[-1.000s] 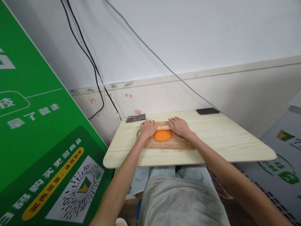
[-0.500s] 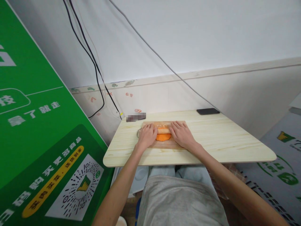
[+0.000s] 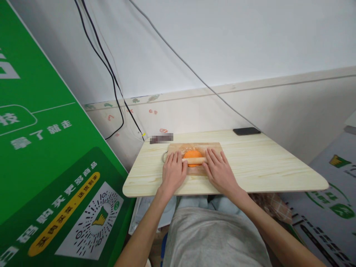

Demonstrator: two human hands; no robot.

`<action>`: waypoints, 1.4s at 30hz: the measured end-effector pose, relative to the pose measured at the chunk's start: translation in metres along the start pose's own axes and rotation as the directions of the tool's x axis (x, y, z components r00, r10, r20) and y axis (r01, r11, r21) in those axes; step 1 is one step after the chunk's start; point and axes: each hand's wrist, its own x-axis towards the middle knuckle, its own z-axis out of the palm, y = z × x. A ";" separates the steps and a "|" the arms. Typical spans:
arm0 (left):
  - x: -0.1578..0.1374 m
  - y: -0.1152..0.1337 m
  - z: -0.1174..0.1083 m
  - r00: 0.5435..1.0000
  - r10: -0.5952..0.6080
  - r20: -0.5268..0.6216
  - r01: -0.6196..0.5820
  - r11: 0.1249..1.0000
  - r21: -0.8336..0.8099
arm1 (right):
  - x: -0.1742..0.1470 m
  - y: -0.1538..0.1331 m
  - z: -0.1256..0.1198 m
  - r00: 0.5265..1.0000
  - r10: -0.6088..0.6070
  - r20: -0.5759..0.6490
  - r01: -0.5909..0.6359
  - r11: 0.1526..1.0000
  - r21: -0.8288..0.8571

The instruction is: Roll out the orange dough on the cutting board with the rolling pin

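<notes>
A pale wooden rolling pin (image 3: 194, 161) lies crosswise on a flat round of orange dough (image 3: 193, 153), over its near part. My left hand (image 3: 174, 170) holds the pin's left end down, its fingers laid forward over the wood. At the right end, my right hand (image 3: 221, 168) has the pin under its palm and fingers in the same way. Both ends of the pin are hidden beneath my hands. Under the dough is a wooden cutting board (image 3: 178, 147), with whitish flour-like dust behind the dough and a metal ring handle (image 3: 164, 156) at its left.
The board lies on a light wood-grain table (image 3: 267, 163). A black phone (image 3: 246, 131) lies at the back right, and a blurred-out dark object (image 3: 161, 138) at the back left. Cables (image 3: 116, 85) hang along the wall. A green printed panel (image 3: 55, 155) stands on the left.
Both hands have rolled the pin toward me, from the dough's far part to its near part. More of the dough's far side now shows, and my fingers look straighter.
</notes>
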 end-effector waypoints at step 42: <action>0.094 -0.020 0.028 0.938 -0.142 0.317 0.146 0.989 0.009 | 0.085 0.034 0.016 0.968 0.046 0.245 -0.048 0.999 0.004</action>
